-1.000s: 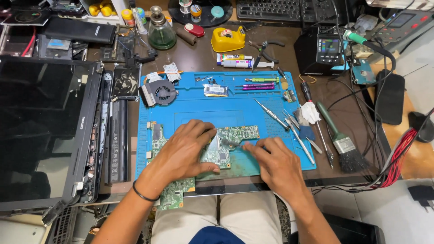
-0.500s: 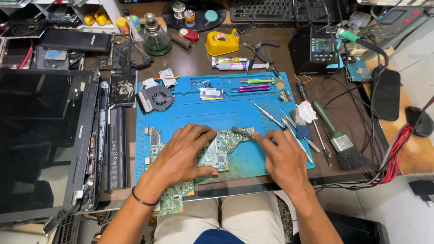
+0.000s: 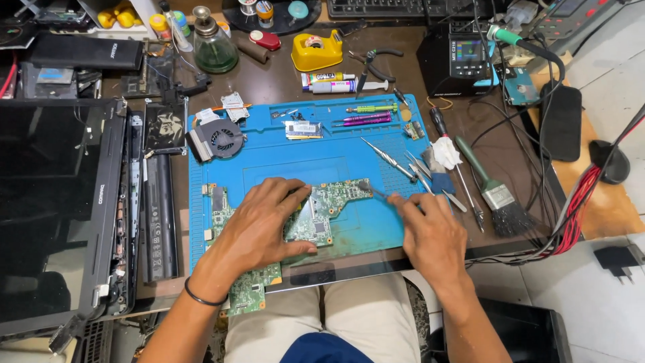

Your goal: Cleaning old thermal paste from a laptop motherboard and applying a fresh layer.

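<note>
Head view: the green circuit board [image 3: 322, 212] lies flat on the blue work mat [image 3: 282, 151], toward its near edge. The left hand [image 3: 259, 225] rests palm-down on the board, fingers spread wide and pressing it. The right hand [image 3: 430, 232] sits at the board's right end, fingers pinched narrowly around a thin metal tool [image 3: 376, 191] whose tip meets the board edge. A cooling fan [image 3: 213, 140] lies at the mat's far left corner.

one green circuit board [image 3: 322, 212] at centre, one blue mat [image 3: 302, 144], one cooling fan [image 3: 218, 140] upper left, one yellow tape dispenser [image 3: 317, 50], one brush [image 3: 497, 191] at right, two purple screwdrivers [image 3: 366, 120].
</note>
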